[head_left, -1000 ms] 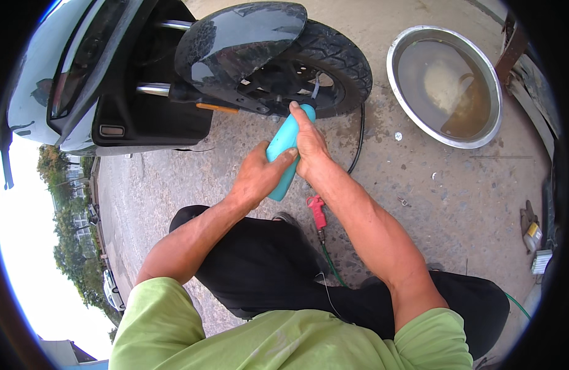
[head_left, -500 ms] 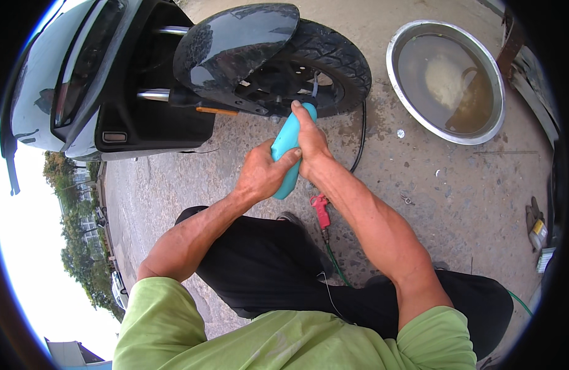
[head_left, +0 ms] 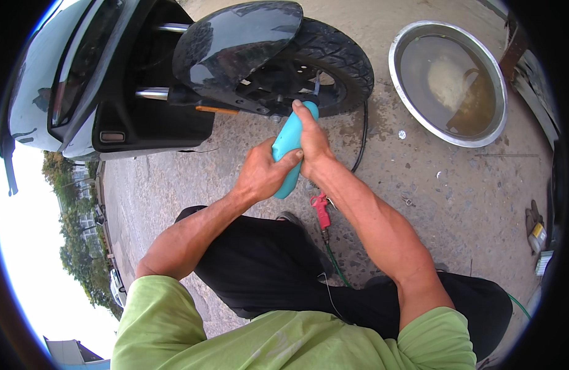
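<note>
Both my hands are wrapped round a turquoise plastic bottle (head_left: 288, 139), held tilted with its far end against or just in front of the wheel hub. My left hand (head_left: 260, 172) grips the lower left side, its thumb across the bottle. Higher up on the right side, my right hand (head_left: 313, 140) holds it with the thumb laid along the upper end. A thin pale tube (head_left: 317, 82) shows at the wheel just beyond the bottle; where the tube and bottle meet is hidden. Around them is the scooter's black front wheel (head_left: 343, 68), under a glossy dark mudguard (head_left: 238, 43).
A red air gun (head_left: 321, 213) on a green hose (head_left: 337, 266) lies below my right forearm. A black hose (head_left: 363, 139) runs down beside the tyre. To the right stands a metal basin (head_left: 392, 61) of murky water. Gloves (head_left: 533, 221) lie at the far right.
Both hands keep the same grip on the bottle, nearly in place. The whole view has shifted very slightly.
</note>
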Tool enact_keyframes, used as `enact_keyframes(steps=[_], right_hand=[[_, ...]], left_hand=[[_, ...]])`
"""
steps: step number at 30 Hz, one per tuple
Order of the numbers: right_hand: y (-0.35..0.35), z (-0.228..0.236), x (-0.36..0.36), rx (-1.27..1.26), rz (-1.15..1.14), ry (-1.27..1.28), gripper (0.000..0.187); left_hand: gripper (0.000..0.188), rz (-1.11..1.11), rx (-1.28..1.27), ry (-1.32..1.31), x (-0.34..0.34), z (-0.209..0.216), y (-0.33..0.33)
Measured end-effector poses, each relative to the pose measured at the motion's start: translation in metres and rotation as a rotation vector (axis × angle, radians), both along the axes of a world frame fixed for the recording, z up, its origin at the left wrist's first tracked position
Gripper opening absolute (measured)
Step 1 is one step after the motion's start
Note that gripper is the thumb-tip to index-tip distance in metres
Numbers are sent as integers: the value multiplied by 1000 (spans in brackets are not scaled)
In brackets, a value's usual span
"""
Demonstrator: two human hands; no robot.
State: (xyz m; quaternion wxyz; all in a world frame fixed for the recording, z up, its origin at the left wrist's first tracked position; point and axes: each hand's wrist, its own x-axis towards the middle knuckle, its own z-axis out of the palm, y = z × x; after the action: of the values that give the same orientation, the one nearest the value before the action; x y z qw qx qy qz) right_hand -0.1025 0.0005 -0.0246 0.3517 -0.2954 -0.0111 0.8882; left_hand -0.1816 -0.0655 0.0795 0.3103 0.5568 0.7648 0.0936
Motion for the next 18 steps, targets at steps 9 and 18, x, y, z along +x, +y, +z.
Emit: enact_keyframes(steps=[9, 18], right_hand=[[-3, -2, 5, 22, 81, -33, 57], [-2, -12, 11, 60, 65, 224, 58]], left_hand=[[62, 216, -126, -107, -13, -21, -13], [77, 433, -400, -881, -6, -6, -8]])
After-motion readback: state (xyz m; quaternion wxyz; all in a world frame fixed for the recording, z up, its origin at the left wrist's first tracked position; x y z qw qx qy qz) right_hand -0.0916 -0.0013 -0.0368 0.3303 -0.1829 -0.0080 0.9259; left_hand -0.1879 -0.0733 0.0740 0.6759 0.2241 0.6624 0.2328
